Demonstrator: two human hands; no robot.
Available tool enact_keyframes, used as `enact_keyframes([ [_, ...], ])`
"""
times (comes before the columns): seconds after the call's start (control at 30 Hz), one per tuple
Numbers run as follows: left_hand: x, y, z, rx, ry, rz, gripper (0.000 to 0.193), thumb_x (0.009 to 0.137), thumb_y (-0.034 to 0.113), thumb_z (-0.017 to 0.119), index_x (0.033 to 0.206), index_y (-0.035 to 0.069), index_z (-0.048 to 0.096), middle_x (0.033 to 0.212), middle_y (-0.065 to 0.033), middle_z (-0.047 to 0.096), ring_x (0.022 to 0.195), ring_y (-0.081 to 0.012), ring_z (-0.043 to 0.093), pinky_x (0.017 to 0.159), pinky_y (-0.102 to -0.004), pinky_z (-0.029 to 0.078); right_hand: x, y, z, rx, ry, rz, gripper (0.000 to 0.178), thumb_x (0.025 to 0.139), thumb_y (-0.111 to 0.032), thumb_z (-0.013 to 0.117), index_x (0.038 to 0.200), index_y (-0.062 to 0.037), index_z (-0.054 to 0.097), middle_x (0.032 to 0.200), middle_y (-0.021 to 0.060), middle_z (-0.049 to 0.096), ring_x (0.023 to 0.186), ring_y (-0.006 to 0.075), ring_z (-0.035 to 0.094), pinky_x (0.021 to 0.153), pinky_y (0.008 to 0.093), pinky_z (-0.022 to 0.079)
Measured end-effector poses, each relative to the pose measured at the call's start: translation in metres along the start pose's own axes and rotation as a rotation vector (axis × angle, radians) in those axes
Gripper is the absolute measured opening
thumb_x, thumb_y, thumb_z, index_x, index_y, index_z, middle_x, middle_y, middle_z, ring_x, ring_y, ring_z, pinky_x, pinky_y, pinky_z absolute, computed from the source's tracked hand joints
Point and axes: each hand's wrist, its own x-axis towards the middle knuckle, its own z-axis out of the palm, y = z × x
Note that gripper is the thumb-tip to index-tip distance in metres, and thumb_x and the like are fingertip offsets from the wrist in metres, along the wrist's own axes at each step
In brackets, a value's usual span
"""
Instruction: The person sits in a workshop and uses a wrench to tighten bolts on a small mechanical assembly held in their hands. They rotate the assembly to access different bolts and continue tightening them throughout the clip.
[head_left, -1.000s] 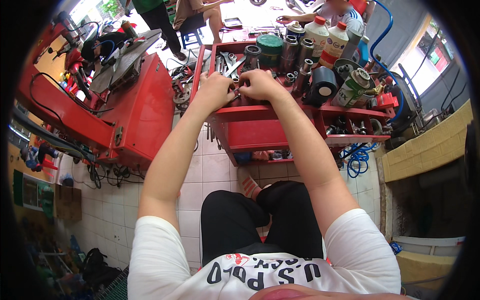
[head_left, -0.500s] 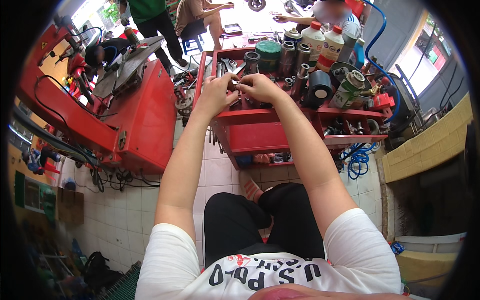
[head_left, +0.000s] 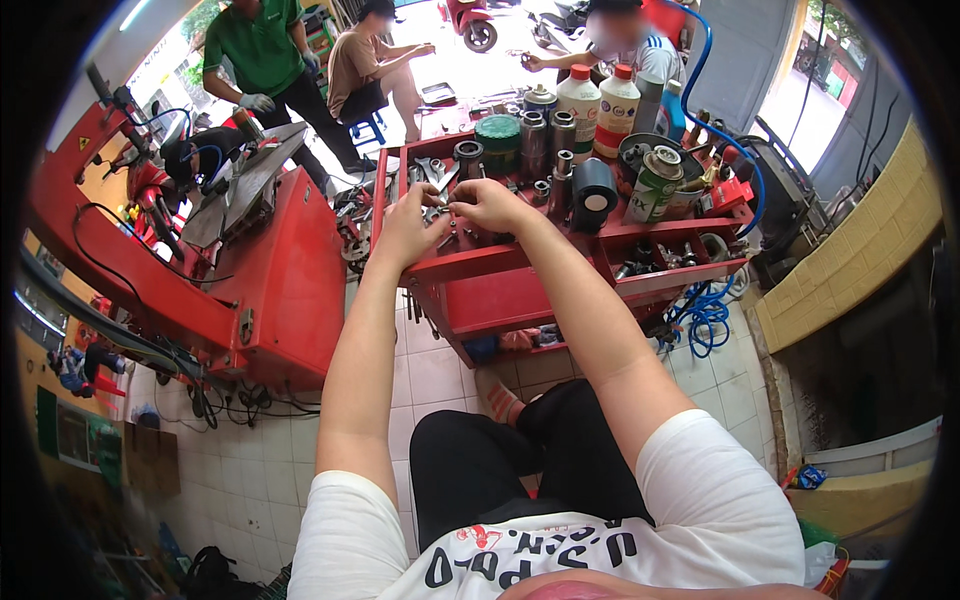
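Both my hands are over the left part of a red tool cart's top tray [head_left: 560, 243]. The fingers of my left hand [head_left: 408, 226] curl toward those of my right hand [head_left: 491, 207], and the fingertips nearly meet. A tiny light-coloured piece shows between them, too small to name. Wrenches [head_left: 436, 171] lie in the tray just beyond my fingers. A dark ring-shaped part [head_left: 467, 158] stands behind my right hand. To its right are metal cylinders [head_left: 533, 140], a green-lidded tub [head_left: 497, 140] and a black cylinder [head_left: 594, 195].
Red-capped bottles [head_left: 578, 105], a green-and-white can [head_left: 655, 182] and a blue hose [head_left: 708, 75] crowd the cart's right side. A large red machine [head_left: 275, 280] stands to the left. Beyond the cart are a person in green [head_left: 255, 50] and two seated people. Blue coiled tubing [head_left: 703, 322] hangs below.
My view has tilted up, so the cart and hands sit lower in the picture and more of the people behind shows. Both hands stay together over the same part of the tray.
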Motion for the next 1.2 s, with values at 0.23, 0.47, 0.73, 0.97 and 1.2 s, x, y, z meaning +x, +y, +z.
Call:
enact_keyframes([
  [0.23, 0.006, -0.004, -0.003, 0.143, -0.093, -0.006, 0.023, 0.098, 0.026, 0.071, 0.109, 0.007, 0.076, 0.105, -0.0136, 0.075, 0.106, -0.0333, 0.068, 0.093, -0.0444, 0.051, 0.0, 0.001, -0.002, 0.047, -0.005, -0.05, 0.026, 0.096, -0.014, 0.075, 0.114, 0.0048, 0.075, 0.104, 0.0159, 0.08, 0.094, 0.0189, 0.075, 0.088, 0.0345, 0.058],
  [0.47, 0.001, -0.006, 0.003, 0.202, 0.028, 0.047, 0.026, 0.1, 0.033, 0.067, 0.105, 0.01, 0.078, 0.108, -0.0093, 0.074, 0.112, -0.0316, 0.065, 0.096, -0.0492, 0.047, -0.002, -0.001, -0.002, 0.053, 0.031, -0.038, 0.029, 0.095, -0.017, 0.077, 0.115, 0.0034, 0.073, 0.104, 0.0128, 0.078, 0.096, 0.0178, 0.072, 0.089, 0.0344, 0.057],
  [0.73, 0.0, -0.013, 0.007, 0.206, 0.107, 0.063, 0.028, 0.099, 0.04, 0.07, 0.106, 0.014, 0.078, 0.115, -0.0035, 0.072, 0.121, -0.0303, 0.06, 0.102, -0.0501, 0.042, -0.002, -0.001, -0.005, 0.036, 0.058, -0.065, 0.022, 0.093, -0.015, 0.077, 0.108, 0.0003, 0.075, 0.098, 0.0075, 0.077, 0.093, 0.0143, 0.069, 0.087, 0.0324, 0.055],
  [0.97, 0.0, -0.008, 0.009, 0.197, 0.158, 0.021, 0.026, 0.099, 0.04, 0.071, 0.103, 0.015, 0.078, 0.117, -0.0007, 0.072, 0.124, -0.0265, 0.057, 0.106, -0.0472, 0.037, -0.001, -0.003, -0.002, 0.049, 0.096, -0.073, 0.019, 0.09, -0.013, 0.079, 0.103, -0.0007, 0.075, 0.084, 0.0005, 0.069, 0.076, 0.0079, 0.056, 0.07, 0.0281, 0.05],
  [1.2, 0.002, -0.009, 0.009, 0.209, 0.142, 0.023, 0.029, 0.1, 0.041, 0.068, 0.103, 0.014, 0.077, 0.121, -0.0007, 0.071, 0.126, -0.0264, 0.058, 0.105, -0.0493, 0.04, 0.001, 0.001, -0.003, 0.047, 0.077, -0.046, 0.018, 0.091, -0.014, 0.079, 0.104, -0.0024, 0.075, 0.086, 0.0002, 0.07, 0.076, 0.0079, 0.058, 0.07, 0.0279, 0.05],
])
